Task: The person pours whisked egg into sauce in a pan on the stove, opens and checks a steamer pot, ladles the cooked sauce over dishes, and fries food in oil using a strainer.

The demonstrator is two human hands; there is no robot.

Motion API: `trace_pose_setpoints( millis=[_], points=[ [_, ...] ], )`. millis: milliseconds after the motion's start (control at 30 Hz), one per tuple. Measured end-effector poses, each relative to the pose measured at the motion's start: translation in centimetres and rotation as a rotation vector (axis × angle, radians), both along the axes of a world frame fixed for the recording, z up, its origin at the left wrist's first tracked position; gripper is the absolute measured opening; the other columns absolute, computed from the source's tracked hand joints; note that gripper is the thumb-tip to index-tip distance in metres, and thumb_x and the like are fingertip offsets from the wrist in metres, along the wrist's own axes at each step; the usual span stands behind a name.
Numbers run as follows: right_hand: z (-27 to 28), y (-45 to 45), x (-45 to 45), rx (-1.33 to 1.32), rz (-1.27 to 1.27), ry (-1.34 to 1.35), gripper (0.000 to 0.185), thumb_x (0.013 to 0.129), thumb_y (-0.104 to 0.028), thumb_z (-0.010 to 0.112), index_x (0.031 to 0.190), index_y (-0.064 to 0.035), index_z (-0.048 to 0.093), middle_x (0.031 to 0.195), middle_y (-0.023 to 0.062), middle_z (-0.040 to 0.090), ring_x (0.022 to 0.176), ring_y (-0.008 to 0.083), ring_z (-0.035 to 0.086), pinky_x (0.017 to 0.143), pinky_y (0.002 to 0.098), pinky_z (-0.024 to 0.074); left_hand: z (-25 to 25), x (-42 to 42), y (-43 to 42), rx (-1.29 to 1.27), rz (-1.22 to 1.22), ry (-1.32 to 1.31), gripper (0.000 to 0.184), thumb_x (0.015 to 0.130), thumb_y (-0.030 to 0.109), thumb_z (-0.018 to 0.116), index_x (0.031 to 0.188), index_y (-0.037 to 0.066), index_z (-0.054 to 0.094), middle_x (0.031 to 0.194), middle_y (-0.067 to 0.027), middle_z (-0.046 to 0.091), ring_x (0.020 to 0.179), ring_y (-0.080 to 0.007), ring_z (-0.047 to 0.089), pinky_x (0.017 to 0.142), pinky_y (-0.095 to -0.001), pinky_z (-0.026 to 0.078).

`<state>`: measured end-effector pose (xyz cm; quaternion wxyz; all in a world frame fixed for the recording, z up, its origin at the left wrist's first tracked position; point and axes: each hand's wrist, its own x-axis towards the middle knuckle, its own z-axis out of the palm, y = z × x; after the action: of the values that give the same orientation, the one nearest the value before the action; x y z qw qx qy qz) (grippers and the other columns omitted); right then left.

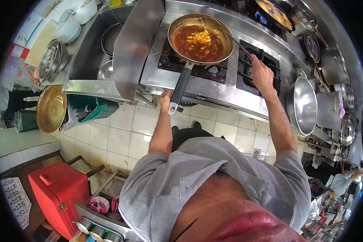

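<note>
Closest to my camera is the wearer's lower face (246, 226), then a grey shirt (155, 197) and two bare arms reaching forward. The right hand (262, 76) is closed around a long-handled metal utensil (240, 45), slanting into a frying pan (189, 19). The left hand (165, 99) is at the stove's front edge, just beside the pan's black handle (182, 86); I cannot tell whether it grasps anything.

The pan sits on the left burner, holding reddish-brown sauce (189, 47) with yellow pieces (199, 37). I judge it weighty and front-heavy, its sauce apt to slosh; I'd hold the handle and avoid the likely hot rim. The utensil looks stiff and light, best held high on its shaft.

Farther out: a steel partition (131, 50) left, a large steel bowl (305, 105) right.
</note>
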<state>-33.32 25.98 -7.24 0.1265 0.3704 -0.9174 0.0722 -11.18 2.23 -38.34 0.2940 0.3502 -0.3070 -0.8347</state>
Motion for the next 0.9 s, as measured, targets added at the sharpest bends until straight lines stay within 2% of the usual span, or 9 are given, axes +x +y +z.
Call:
trace_pose_setpoints(
  millis=[100,200,300,367,433,600,733,800,900],
  points=[
    [-1.6,-1.0,-2.4,0.029,-0.035,-0.006,0.032,0.08,-0.007,0.046,0.111,-0.0107,0.048,0.084,0.0143,0.061,0.074,0.0349,0.059,0.061,0.0455,0.0465,0.4,-0.2,0.3,0.01,0.032,0.11,0.001,0.076,0.003,0.058,0.076,0.002,0.059,0.071,-0.0062,0.061,0.061,-0.013,0.058,0.058,-0.0236,0.047],
    [-3.5,-1.9,-4.2,-0.029,-0.088,-0.252,0.031,0.081,-0.011,0.048,0.112,-0.0089,0.052,0.091,0.0169,0.061,0.085,0.0355,0.058,0.071,0.0428,0.0464,1.9,-0.1,0.7,0.061,0.065,0.147,0.001,0.076,0.003,0.058,0.076,0.002,0.059,0.072,-0.0066,0.061,0.062,-0.0133,0.058,0.059,-0.0242,0.047],
    [-3.7,-2.3,-5.0,-0.163,0.062,-0.463,0.03,0.081,-0.011,0.052,0.11,-0.0039,0.055,0.098,0.0196,0.059,0.094,0.0353,0.055,0.08,0.0375,0.0446,-3.0,-1.0,-0.4,0.161,0.021,0.254,0.001,0.076,0.003,0.058,0.074,0.002,0.059,0.071,-0.0066,0.061,0.062,-0.0135,0.058,0.059,-0.0244,0.047],
    [-2.3,-2.6,-4.3,-0.081,0.09,-0.529,0.029,0.081,-0.008,0.051,0.11,-0.0017,0.054,0.099,0.0198,0.058,0.095,0.035,0.055,0.08,0.0369,0.0446,-1.5,-0.8,0.1,0.162,0.076,0.246,0.005,0.076,0.003,0.058,0.071,0.002,0.058,0.069,-0.0065,0.061,0.06,-0.0132,0.058,0.057,-0.0238,0.047],
    [-2.0,-1.6,-3.9,-0.035,0.179,-0.444,0.028,0.082,-0.007,0.05,0.109,-0.0037,0.054,0.098,0.0194,0.059,0.089,0.0356,0.057,0.075,0.0372,0.0461,-0.5,-0.7,0.3,0.032,0.061,-0.059,0.008,0.076,0.004,0.059,0.068,0.003,0.057,0.068,-0.0065,0.06,0.059,-0.0131,0.058,0.055,-0.023,0.047],
    [1.5,0.9,0.6,-0.026,0.269,-0.022,0.026,0.083,-0.007,0.049,0.108,-0.0067,0.054,0.087,0.0185,0.059,0.078,0.0353,0.057,0.064,0.0391,0.046,1.4,-0.6,0.8,-0.036,0.112,-0.141,0.009,0.076,0.004,0.06,0.069,0.003,0.055,0.068,-0.0063,0.059,0.059,-0.0124,0.058,0.053,-0.0213,0.047],
    [3.6,3.7,4.1,-0.07,0.222,-0.144,0.028,0.082,-0.006,0.049,0.11,-0.0077,0.053,0.083,0.0173,0.059,0.074,0.0341,0.057,0.063,0.0395,0.0453,-0.9,-1.2,1.0,-0.077,0.18,-0.087,0.014,0.075,0.0,0.062,0.07,0.004,0.05,0.065,-0.0031,0.055,0.06,-0.012,0.057,0.052,-0.0213,0.046],
    [4.0,4.9,4.7,-0.023,0.189,-0.406,0.03,0.082,-0.005,0.049,0.112,-0.0093,0.052,0.082,0.0171,0.058,0.071,0.0327,0.058,0.061,0.0392,0.0449,-1.2,-1.4,1.0,-0.109,0.189,-0.065,0.015,0.075,-0.001,0.062,0.07,0.004,0.049,0.064,-0.0018,0.053,0.06,-0.0119,0.056,0.052,-0.0216,0.046],
    [2.8,5.7,3.7,0.109,0.304,-0.17,0.031,0.083,-0.007,0.048,0.113,-0.0129,0.052,0.078,0.0179,0.059,0.069,0.0335,0.058,0.058,0.0391,0.0448,-1.9,-1.7,1.1,-0.183,0.214,-0.111,0.015,0.074,0.0,0.064,0.075,0.002,0.05,0.065,0.0002,0.052,0.06,-0.011,0.055,0.054,-0.0222,0.045]
  ],
)
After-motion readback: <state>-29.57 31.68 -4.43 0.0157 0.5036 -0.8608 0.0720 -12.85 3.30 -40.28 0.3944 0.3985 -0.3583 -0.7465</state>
